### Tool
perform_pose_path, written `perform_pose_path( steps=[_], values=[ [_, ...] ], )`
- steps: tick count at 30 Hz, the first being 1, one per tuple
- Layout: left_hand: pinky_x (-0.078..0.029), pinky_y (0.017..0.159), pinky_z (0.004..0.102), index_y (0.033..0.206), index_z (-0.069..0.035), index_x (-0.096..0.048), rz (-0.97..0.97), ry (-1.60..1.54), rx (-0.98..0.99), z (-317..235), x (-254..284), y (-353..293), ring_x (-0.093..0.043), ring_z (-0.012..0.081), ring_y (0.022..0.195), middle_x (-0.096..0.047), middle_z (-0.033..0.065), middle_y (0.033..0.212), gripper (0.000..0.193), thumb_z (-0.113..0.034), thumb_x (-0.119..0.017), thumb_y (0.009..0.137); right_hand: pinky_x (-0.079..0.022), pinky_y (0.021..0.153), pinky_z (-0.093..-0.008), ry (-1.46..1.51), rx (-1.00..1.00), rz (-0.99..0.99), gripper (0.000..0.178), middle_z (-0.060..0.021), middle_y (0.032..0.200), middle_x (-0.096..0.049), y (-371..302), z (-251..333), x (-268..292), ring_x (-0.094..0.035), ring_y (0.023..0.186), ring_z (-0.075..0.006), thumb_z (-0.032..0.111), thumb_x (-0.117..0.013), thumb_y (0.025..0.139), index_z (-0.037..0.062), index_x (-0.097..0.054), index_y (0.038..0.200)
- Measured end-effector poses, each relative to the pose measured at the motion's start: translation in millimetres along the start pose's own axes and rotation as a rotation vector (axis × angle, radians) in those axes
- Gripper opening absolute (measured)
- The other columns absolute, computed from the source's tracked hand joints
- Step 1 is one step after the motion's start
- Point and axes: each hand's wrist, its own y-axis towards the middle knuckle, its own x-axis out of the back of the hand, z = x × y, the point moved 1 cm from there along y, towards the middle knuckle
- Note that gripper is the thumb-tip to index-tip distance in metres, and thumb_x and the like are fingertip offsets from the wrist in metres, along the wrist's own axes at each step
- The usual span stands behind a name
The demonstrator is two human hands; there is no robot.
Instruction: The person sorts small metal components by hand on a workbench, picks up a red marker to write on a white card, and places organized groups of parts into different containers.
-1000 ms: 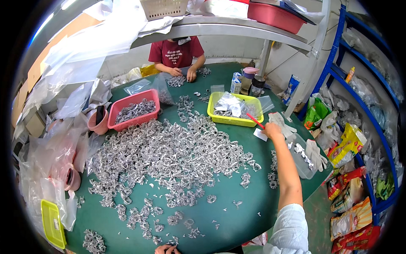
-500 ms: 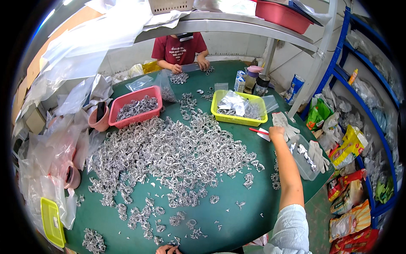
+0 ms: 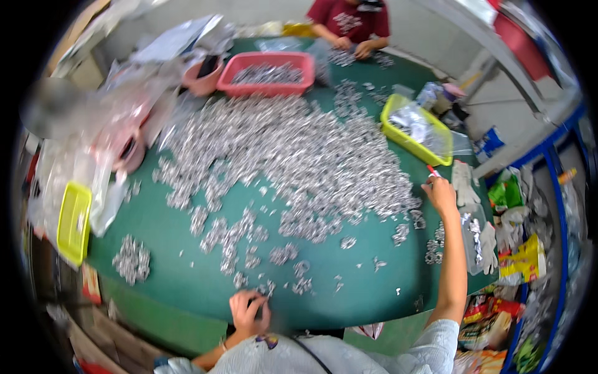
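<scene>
Left hand (image 3: pixel 250 311): at the table's near edge, fingers bent, their tips close to a few loose silver ring pieces (image 3: pixel 268 288); we cannot tell whether they pinch one.
Right hand (image 3: pixel 441 194): reached out over the table's right side, fingers bent beside a slim red tool (image 3: pixel 433 171); blur keeps us from telling whether they grip it.
Red tool's place: we find it just outside the near end of a yellow-green basket (image 3: pixel 408 144), which holds a clear and white plastic packet (image 3: pixel 416 121).
Main heap (image 3: pixel 286 156): silver ring pieces spread over the middle of the green table (image 3: pixel 349 299), with small clumps straggling toward us.
Separate clump (image 3: pixel 132 260): more ring pieces, near the table's left edge.
Pink basket (image 3: pixel 261 88): behind the heap, with silver pieces inside.
Right of the forearm: we see a clear plastic tray (image 3: pixel 471 265) with shiny scraps (image 3: pixel 476 240), one pale work glove (image 3: pixel 465 184) beyond it and another (image 3: pixel 489 248) along its right side.
Far side: a co-worker in a maroon shirt (image 3: pixel 344 22), both hands low over small silver pieces (image 3: pixel 341 58).
Left edge: a shallow yellow-green tray (image 3: pixel 75 224) beside clear plastic bags (image 3: pixel 68 177).
Right edge: a blue shelf frame (image 3: pixel 565 212) with packages about it.
</scene>
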Motion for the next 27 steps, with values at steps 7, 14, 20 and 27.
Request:
perform_pose_path(
  steps=[7,14,20,27],
  values=[
    [-0.037,0.083,0.0413,0.096,-0.008,-0.060,0.028,-0.019,0.118,-3,27,-4,-0.048,0.0310,0.098,-0.052,0.0097,0.100,0.034,-0.001,-0.068,0.064,-0.041,0.085,-0.0398,0.520,0.653,0.102,0.035,-0.0155,0.110,-0.051,-149,235,31,-0.049,0.100,-0.0323,0.014,-0.070,0.071,0.0025,-0.059,0.102],
    [-0.029,0.093,0.0427,0.118,-0.009,-0.049,0.082,0.022,0.245,4,42,11,-0.036,0.0337,0.114,-0.040,0.0134,0.121,0.054,-0.006,-0.070,0.068,-0.036,0.089,-0.0402,0.539,0.571,0.057,0.053,-0.0166,0.120,-0.045,-185,310,5,-0.045,0.105,-0.0327,0.015,-0.069,0.073,0.0005,-0.049,0.119],
    [-0.030,0.092,0.0418,0.118,-0.007,-0.049,0.009,0.021,0.351,36,73,-4,-0.038,0.0318,0.114,-0.041,0.0132,0.121,0.050,-0.004,-0.067,0.071,-0.036,0.086,-0.0395,0.385,0.505,0.131,0.045,-0.0120,0.106,-0.054,-193,312,-7,-0.049,0.101,-0.0300,0.008,-0.069,0.068,0.0043,-0.053,0.110],
    [-0.034,0.093,0.0407,0.122,-0.003,-0.045,-0.217,0.088,0.370,88,130,-4,-0.040,0.0330,0.114,-0.044,0.0141,0.122,0.054,-0.001,-0.065,0.071,-0.031,0.096,-0.0418,0.412,0.369,0.089,0.064,-0.0154,0.123,-0.043,-218,321,10,-0.039,0.115,-0.0323,0.006,-0.070,0.068,0.0029,-0.042,0.125]
  ],
)
